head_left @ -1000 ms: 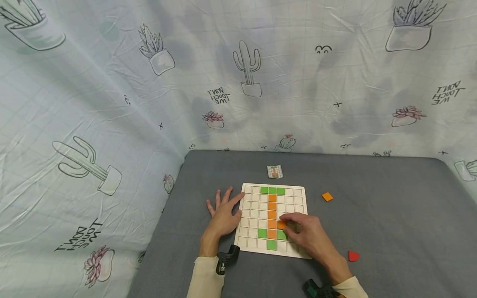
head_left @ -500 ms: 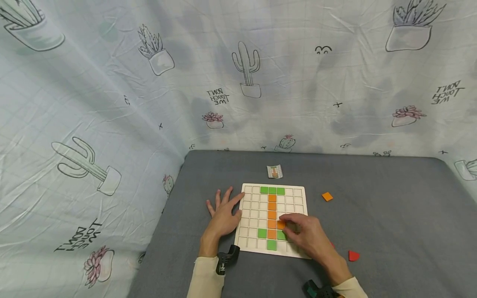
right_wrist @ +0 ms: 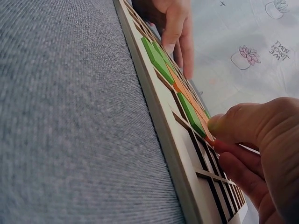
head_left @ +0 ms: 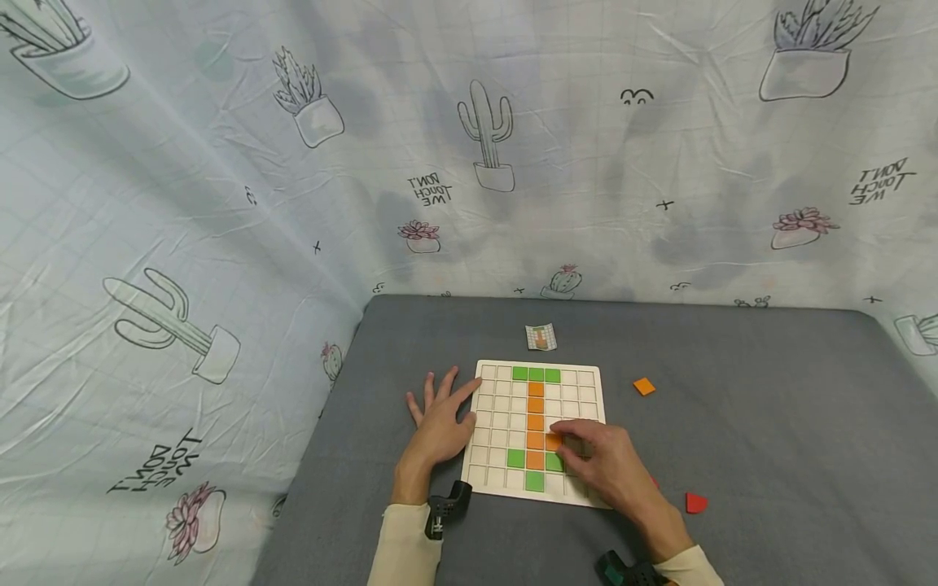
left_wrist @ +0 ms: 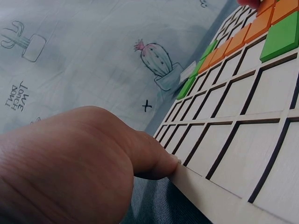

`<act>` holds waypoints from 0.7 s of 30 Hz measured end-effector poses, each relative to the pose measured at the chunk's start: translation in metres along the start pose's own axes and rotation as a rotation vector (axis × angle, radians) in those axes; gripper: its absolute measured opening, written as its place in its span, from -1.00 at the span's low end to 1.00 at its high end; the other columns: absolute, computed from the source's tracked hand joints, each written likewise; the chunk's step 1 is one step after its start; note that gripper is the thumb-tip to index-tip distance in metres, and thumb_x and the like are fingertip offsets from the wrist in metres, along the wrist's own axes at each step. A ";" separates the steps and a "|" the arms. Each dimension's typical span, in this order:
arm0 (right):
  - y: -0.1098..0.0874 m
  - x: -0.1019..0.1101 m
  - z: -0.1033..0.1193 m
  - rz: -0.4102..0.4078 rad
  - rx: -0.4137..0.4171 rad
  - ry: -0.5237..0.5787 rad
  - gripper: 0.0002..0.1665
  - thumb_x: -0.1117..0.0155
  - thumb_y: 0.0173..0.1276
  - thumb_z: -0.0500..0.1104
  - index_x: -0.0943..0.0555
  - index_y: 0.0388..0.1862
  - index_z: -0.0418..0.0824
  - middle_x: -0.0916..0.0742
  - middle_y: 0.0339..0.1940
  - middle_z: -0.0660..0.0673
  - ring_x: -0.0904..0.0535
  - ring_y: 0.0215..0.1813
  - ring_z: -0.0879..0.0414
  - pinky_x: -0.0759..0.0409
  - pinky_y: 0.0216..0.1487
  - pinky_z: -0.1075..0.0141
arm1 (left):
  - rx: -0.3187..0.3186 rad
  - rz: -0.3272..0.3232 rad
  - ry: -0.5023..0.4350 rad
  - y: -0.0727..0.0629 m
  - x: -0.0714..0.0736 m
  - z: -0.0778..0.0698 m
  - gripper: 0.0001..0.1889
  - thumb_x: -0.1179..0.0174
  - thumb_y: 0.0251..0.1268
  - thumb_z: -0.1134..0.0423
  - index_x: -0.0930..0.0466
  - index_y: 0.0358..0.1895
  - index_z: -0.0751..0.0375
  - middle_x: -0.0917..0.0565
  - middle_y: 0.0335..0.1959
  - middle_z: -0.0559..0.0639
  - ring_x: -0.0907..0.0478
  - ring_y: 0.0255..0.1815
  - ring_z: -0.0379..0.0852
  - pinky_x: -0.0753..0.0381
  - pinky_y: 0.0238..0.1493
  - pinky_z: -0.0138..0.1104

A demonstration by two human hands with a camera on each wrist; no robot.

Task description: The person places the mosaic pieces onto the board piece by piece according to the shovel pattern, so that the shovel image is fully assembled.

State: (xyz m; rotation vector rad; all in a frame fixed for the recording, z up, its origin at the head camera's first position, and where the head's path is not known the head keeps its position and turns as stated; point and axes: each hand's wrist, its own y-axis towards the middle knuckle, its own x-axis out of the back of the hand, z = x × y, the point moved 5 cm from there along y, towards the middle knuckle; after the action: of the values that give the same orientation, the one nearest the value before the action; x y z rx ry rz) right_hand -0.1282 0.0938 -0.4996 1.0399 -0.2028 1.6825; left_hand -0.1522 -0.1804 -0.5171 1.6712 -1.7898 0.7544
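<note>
A pale wooden grid board (head_left: 487, 478) lies on the grey cloth, bearing an orange column with green square tiles at its top and bottom. My left hand (head_left: 438, 430) rests along the board's left side, fingers spread, index fingertip and thumb at the edge. In the left wrist view the thumb (left_wrist: 156, 158) touches that rim. My right hand (head_left: 608, 462) is over the board's lower right, pinching an orange tile (head_left: 553, 442) with thumb and index finger. That tile sits beside the orange column, just above a green tile (head_left: 553, 462); the fingers partly cover both.
A small printed card (head_left: 541, 338) with a coloured grid picture lies behind the board. To the right are a loose orange tile (head_left: 644, 387) and a red piece (head_left: 695, 503). A sliver of red (head_left: 655, 482) shows beside the right wrist. Patterned fabric hangs behind the table.
Both hands keep almost the same place. A sliver of red beside the right wrist shows now and was hidden a second ago.
</note>
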 end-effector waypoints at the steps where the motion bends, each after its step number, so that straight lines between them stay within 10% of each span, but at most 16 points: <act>1: 0.000 0.000 0.000 -0.002 -0.001 0.001 -0.55 -0.74 0.12 -0.35 -0.87 0.02 -0.14 -0.89 -0.05 0.07 -0.83 0.00 0.18 -0.85 0.05 0.09 | 0.003 0.003 0.002 0.000 0.000 0.000 -0.37 -0.22 0.49 0.33 -0.54 0.60 -0.04 -0.18 0.79 0.27 0.32 0.83 0.51 0.63 0.56 0.60; 21: 0.002 0.025 -0.008 -0.024 -0.064 0.083 -0.58 -0.70 0.21 -0.36 -0.87 0.05 -0.14 -0.90 -0.03 0.08 -0.85 -0.08 0.10 -0.85 -0.03 0.04 | 0.000 0.007 0.004 -0.002 0.000 0.001 -0.37 -0.21 0.49 0.33 -0.54 0.60 -0.05 -0.18 0.79 0.26 0.31 0.83 0.51 0.59 0.56 0.61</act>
State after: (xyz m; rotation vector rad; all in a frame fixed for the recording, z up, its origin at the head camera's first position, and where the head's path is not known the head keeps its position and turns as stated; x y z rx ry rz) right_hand -0.1341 0.1154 -0.4856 0.9197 -0.1882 1.6826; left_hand -0.1500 -0.1817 -0.5179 1.6627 -1.7937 0.7600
